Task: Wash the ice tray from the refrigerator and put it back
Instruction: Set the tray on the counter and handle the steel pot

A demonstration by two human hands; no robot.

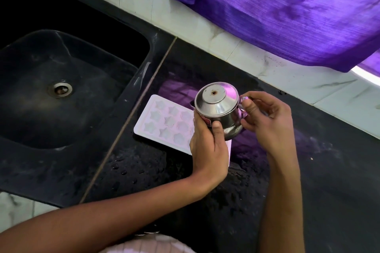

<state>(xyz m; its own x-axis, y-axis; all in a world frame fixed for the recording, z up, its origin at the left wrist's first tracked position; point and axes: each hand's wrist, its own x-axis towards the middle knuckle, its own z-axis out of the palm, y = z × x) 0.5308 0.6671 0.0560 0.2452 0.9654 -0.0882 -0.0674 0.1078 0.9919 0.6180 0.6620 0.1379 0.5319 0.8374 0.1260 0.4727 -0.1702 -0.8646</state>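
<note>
A white ice tray (164, 123) with star-shaped cups lies flat on the black counter, just right of the sink. Above its right end I hold a small steel kettle (218, 107) with its lid on. My left hand (209, 146) grips the kettle's body from below and the side. My right hand (265, 117) pinches the kettle's handle on its right side. The tray's right end is hidden behind my left hand and the kettle.
A black sink (127, 80) with a metal drain (60, 89) fills the left. The black counter (318, 160) is wet with droplets near the tray. A purple curtain (287, 10) hangs over the white tiled wall behind.
</note>
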